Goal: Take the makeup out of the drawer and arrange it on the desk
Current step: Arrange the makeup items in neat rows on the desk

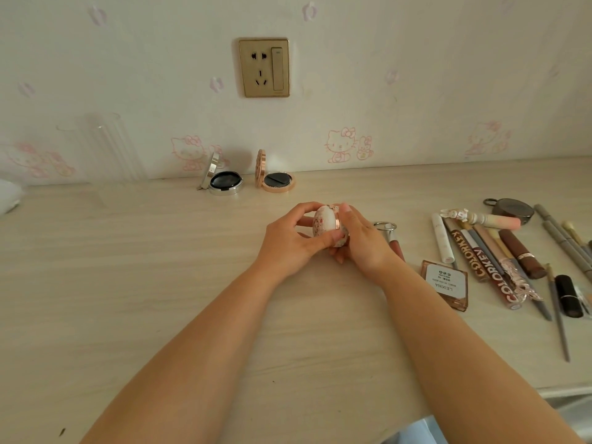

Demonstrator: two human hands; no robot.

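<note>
A: Far left, by the wall?
B: Clear holder. Right of it, two open compacts, silver and rose-gold, lids upright.

A: Centre of desk?
B: Left hand and right hand both curl round a white compact, held just above the desk, on edge.

A: Right side?
B: Keyring tube just beside the right hand. Then a flat case, COLORKEY tubes, lipsticks, pencils, lying close together.
</note>
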